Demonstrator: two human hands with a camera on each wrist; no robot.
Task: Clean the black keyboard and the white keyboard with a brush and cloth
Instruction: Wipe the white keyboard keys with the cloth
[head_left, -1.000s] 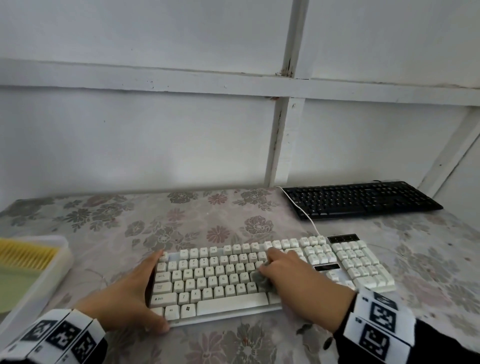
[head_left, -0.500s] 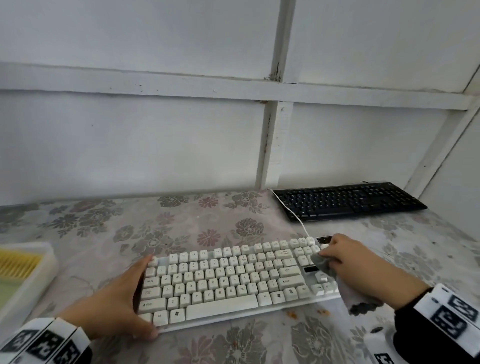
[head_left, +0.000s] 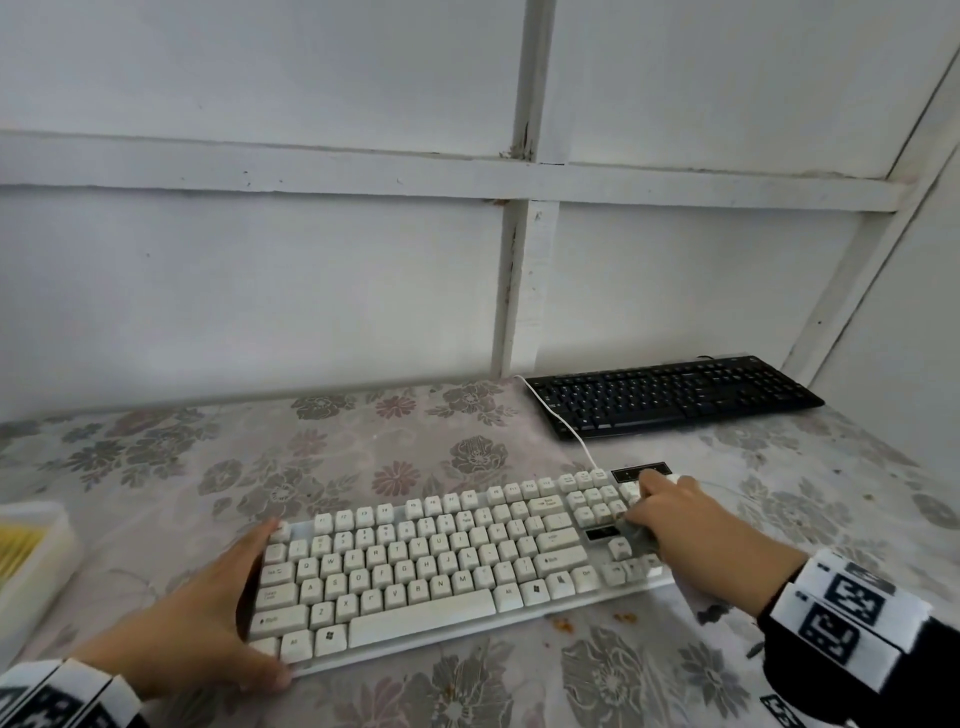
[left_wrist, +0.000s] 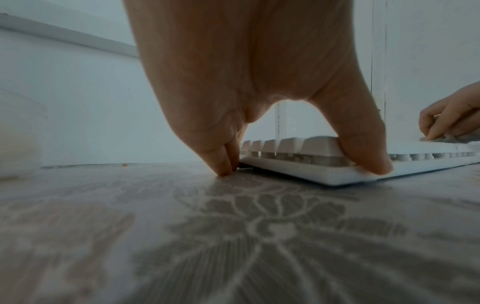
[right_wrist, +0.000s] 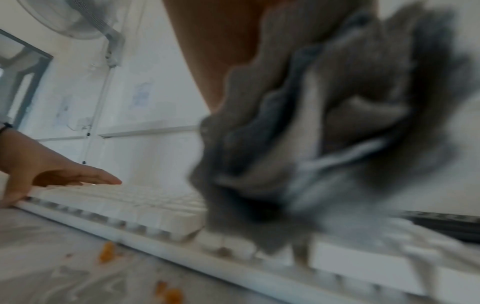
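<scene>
Right hand (head_left: 691, 530) bunched around a grey cloth (head_left: 638, 538) on the right end of the white keyboard (head_left: 441, 566), left hand (head_left: 202, 623) spread, bracing its left edge

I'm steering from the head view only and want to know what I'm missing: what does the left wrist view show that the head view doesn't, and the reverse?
Only the left wrist view: the thumb pressing the front edge of the white keyboard, fingertips on the table.

Only the head view: the black keyboard, a tray, orange crumbs.

Both: the left hand steadying the white keyboard, the right hand holding the grey cloth.
</scene>
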